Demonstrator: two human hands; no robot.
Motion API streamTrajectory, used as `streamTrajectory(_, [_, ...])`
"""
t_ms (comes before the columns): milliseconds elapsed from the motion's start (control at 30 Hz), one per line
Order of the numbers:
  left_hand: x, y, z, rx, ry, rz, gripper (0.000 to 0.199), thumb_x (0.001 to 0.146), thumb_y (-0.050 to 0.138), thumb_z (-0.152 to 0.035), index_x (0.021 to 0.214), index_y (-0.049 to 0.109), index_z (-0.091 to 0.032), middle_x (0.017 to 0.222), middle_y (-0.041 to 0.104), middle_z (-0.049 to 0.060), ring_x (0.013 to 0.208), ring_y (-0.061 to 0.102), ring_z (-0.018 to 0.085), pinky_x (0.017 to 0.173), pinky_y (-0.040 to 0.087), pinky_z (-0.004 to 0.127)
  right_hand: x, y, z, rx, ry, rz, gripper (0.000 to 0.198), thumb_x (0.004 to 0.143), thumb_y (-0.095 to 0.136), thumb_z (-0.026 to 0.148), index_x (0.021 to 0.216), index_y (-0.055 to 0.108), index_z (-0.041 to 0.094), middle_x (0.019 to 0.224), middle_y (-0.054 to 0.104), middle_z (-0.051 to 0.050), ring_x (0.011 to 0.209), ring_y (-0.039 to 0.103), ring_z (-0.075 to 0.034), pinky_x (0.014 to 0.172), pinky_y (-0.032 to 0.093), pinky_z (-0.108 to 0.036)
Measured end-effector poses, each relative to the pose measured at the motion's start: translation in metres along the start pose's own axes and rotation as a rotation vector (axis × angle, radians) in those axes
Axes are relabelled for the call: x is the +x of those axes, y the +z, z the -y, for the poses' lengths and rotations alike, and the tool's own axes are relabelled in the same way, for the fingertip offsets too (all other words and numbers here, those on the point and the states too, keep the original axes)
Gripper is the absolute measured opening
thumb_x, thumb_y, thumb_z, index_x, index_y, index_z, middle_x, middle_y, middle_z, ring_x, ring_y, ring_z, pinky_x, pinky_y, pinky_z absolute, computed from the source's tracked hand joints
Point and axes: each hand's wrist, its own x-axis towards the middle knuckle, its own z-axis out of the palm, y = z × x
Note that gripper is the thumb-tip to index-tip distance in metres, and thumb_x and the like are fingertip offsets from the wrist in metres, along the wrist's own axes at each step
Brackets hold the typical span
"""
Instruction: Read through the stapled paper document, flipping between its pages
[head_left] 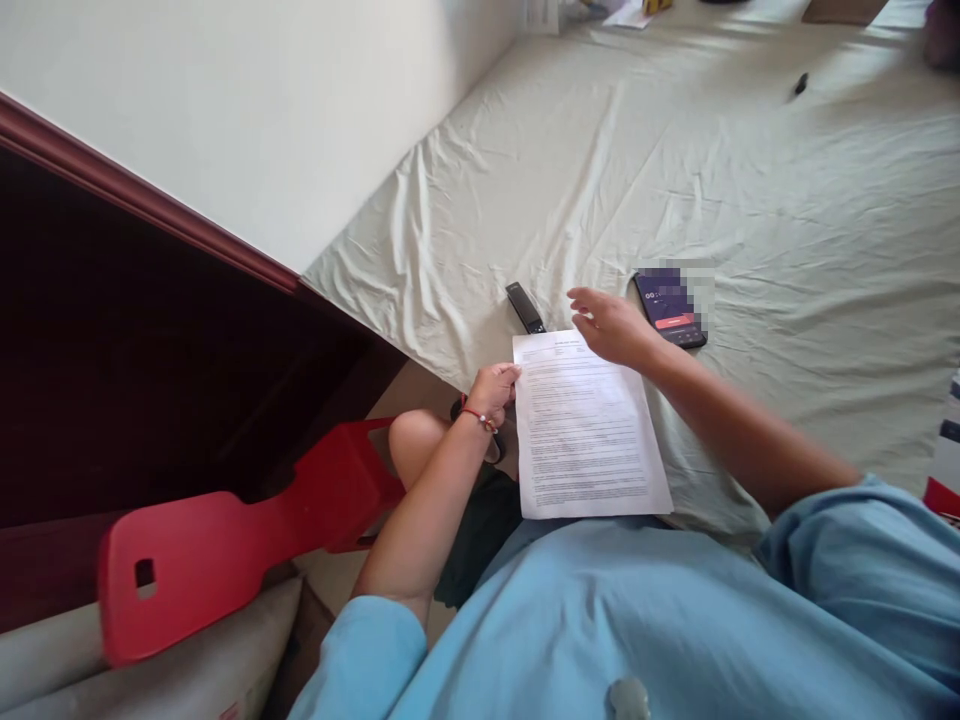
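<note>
A printed sheet of paper [585, 430] lies partly over the edge of the bed and reaches down to my lap. My left hand [493, 392] pinches its left edge near the top. Over the sheet's upper right corner hovers my right hand [611, 325], fingers loosely apart and holding nothing. Just beyond the sheet's top edge is a small black device [524, 307] with a screen. To the right of my right hand, a phone [670, 308] shows a timer, part of its screen blurred out.
A pale sheet covers the bed [787, 200]. On the left stand a red plastic chair [202, 560] and a dark wooden panel [135, 330] below a white wall [262, 120]. A small black object [802, 84] lies far back on the bed.
</note>
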Motion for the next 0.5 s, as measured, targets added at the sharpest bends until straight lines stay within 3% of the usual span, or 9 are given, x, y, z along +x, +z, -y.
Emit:
streamTrajectory(167, [0.001,0.007,-0.006,-0.012,-0.018,-0.023,0.019,0.075,0.077,-0.020,0.066,0.061,-0.013,0.043,0.044,-0.006,0.036,0.024,0.004,0.039,0.011,0.020,0.064,0.027,0.017,-0.036,0.151,0.140,0.038,0.099,0.055,0.028,0.131,0.069,0.012,0.112,0.078,-0.017,0.113,0.070,-0.031,0.101,0.053,-0.043])
streamTrajectory(300, [0.002,0.009,-0.007,-0.019,-0.033,-0.046,0.022,0.077,0.077,-0.018,0.063,0.060,-0.014,0.043,0.044,-0.006,0.035,0.025,0.004,0.040,0.010,0.021,0.074,0.042,0.029,0.000,0.174,0.210,0.031,0.099,0.055,0.028,0.116,0.075,0.012,0.093,0.079,-0.014,0.102,0.073,-0.029,0.092,0.056,-0.040])
streamTrajectory(367, [0.003,0.009,-0.006,-0.017,-0.042,-0.058,0.023,0.080,0.074,-0.016,0.062,0.060,-0.014,0.042,0.041,-0.006,0.035,0.023,0.004,0.041,0.009,0.022,0.071,0.044,0.032,-0.033,0.161,0.208,0.032,0.100,0.053,0.027,0.116,0.075,0.010,0.100,0.079,-0.017,0.105,0.072,-0.031,0.093,0.056,-0.041])
streamTrajectory(500, [0.002,0.010,-0.008,-0.007,-0.057,-0.076,0.028,0.084,0.069,-0.012,0.059,0.057,-0.015,0.041,0.038,-0.006,0.034,0.022,0.005,0.043,0.008,0.023,0.072,0.042,0.028,-0.126,0.081,0.099,0.044,0.100,0.051,0.025,0.138,0.065,0.008,0.129,0.073,-0.021,0.120,0.067,-0.035,0.104,0.052,-0.047])
